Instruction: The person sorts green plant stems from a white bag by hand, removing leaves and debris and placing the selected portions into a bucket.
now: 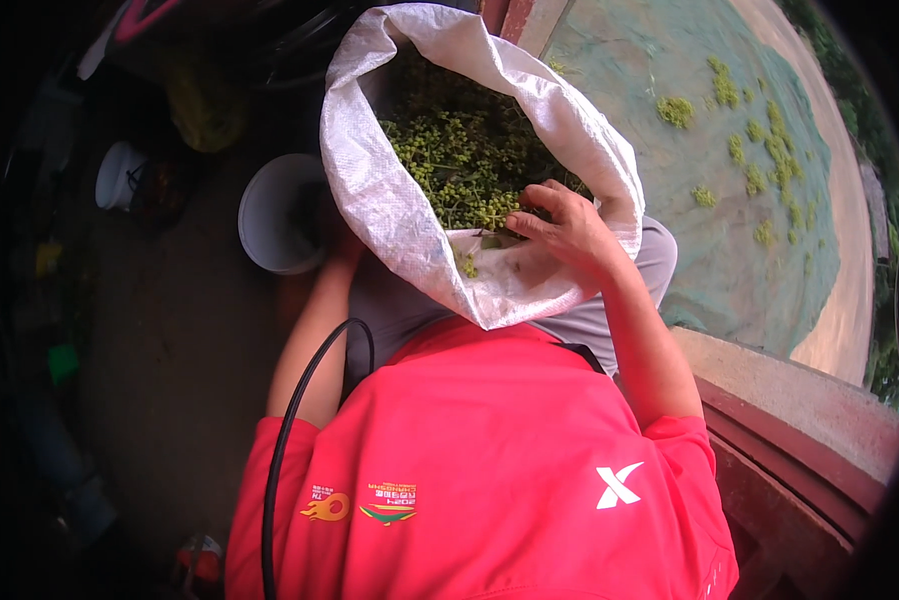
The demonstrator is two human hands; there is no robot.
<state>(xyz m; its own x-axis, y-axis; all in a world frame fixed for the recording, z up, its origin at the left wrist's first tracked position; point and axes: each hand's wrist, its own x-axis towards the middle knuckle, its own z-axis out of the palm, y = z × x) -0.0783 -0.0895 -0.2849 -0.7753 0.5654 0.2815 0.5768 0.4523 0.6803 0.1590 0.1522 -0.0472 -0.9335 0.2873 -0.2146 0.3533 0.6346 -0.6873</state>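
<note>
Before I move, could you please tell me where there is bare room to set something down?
The tarp looks bare between the knee and the green clusters; so does the dim floor between the bucket and the green object. The sack is crowded with sprigs and the right hand.

White sack (380,215) — yellow-green sprigs (460,165) — red shirt (520,450), grey trousers (660,262), dull-green sheet (725,275).

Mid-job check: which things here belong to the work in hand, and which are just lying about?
In the work:
white sack
green clusters inside it
right hand, at the sack's mouth
left hand, mostly hidden
white bucket beside that hand, probably

Apparently lying about:
smaller white container, far left
small green object, left
scattered clusters on the green sheet, right
</note>
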